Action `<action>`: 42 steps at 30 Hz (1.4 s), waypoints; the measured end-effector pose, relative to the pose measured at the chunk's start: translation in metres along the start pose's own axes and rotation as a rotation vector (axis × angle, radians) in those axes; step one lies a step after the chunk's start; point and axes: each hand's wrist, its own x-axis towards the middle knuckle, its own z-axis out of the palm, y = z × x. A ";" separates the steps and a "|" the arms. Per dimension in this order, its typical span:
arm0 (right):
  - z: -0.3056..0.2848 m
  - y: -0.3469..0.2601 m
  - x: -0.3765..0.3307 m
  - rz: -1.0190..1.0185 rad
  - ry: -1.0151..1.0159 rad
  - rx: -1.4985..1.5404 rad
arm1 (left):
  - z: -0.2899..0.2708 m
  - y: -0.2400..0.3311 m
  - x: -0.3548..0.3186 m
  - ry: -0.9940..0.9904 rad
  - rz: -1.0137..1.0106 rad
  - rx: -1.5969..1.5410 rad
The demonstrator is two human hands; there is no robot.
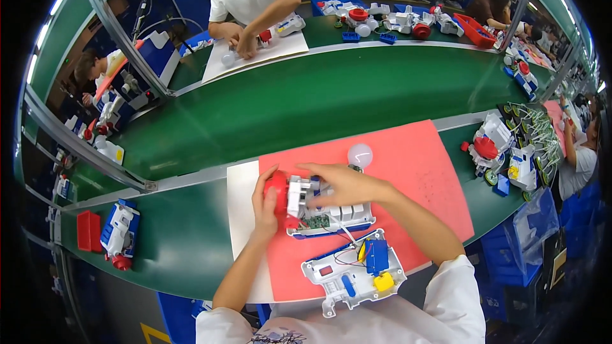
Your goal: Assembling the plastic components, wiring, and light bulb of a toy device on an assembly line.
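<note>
My left hand (265, 200) is wrapped round a red round part (278, 191) at the left end of a white plastic toy assembly. From the right, my right hand (347, 185) curls its fingers over the white part (297, 197) beside the red one; its fingertips are partly hidden. Below them lies an open white-and-blue housing half (357, 222), where a green circuit board (317, 222) shows. A translucent ball (360, 155) sits at its far end. Nearer me, wires join it to the other shell half (338, 274), which holds a blue box (377, 256) and a yellow block (384, 281).
A pink sheet (421, 185) covers the work spot, over a white board (242, 216). On the left are a red tray (88, 230) and a toy unit (120, 229). More units (488, 146) and wires lie right. Across the green belt (268, 102) a person works.
</note>
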 end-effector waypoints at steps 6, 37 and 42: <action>0.014 -0.022 -0.002 -0.085 0.108 -0.348 | 0.020 0.064 0.020 -0.045 -0.013 0.693; 0.057 -0.017 -0.031 -0.174 0.410 -0.555 | -0.002 0.001 -0.009 0.009 0.268 -0.062; 0.062 -0.016 -0.032 -0.113 0.345 -0.517 | -0.008 0.019 -0.004 -0.060 0.435 0.271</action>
